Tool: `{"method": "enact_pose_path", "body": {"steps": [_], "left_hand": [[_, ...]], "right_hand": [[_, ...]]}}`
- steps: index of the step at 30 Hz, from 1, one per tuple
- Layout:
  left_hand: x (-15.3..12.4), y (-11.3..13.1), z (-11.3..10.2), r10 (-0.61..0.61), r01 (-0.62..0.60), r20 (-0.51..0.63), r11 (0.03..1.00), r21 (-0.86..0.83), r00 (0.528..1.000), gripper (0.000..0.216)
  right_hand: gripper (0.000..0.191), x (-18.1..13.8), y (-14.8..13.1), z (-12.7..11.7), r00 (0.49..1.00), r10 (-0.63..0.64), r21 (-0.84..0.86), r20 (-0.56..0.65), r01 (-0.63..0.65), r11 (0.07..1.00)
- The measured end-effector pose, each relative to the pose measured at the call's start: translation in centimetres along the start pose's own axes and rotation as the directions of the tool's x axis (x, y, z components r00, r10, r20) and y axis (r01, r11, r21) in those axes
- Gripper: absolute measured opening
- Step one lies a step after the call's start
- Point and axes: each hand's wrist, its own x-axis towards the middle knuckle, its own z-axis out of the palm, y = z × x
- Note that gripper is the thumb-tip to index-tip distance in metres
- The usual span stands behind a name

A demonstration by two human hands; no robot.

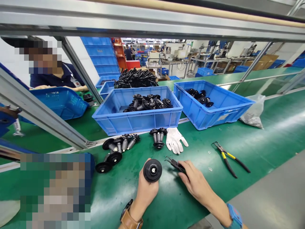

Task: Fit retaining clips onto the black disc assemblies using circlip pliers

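While your left hand point(145, 190) closes around a black disc-faced rotor point(152, 170), its flat face turned up toward you, your right hand point(194, 179) grips black pliers point(176, 164), their tips just beside the disc. Both sit well in front of the middle blue bin point(137, 118). It looks best to steady the disc and centre the tips on its hub before squeezing. Between bin and hands lie a white glove point(175, 140) and standing rotors point(158, 138). Loose rotors point(118, 148) lie front-left of the bin. Yellow-handled pliers point(230, 158) rest front-right, blocking nothing.
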Motion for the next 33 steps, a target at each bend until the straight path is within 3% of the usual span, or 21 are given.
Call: {"method": "enact_pose_path", "body": {"steps": [4,7,10,33], "left_hand": [[0.0,0.8,-0.1,0.078,-0.079,0.058,0.997,0.005,0.995,0.038],[0.2,1.8,-0.2,0.131,-0.133,0.074,0.991,0.015,0.989,0.031],[0.4,2.8,-0.3,0.173,-0.175,0.169,0.985,-0.005,0.970,0.017],[0.7,4.6,-0.4,0.157,-0.147,0.251,0.987,-0.058,0.955,0.015]], "right_hand": [[0.031,-0.1,-2.4,-2.4,0.999,-0.030,0.119,0.015,0.028,0.992],[0.033,0.5,-4.3,-3.6,0.997,-0.071,0.011,0.037,0.070,0.997],[0.035,1.5,-5.3,-3.9,0.997,-0.056,-0.137,0.044,0.061,0.989],[0.022,3.0,-5.1,-4.0,0.990,-0.018,-0.242,0.137,0.051,0.969]]}}
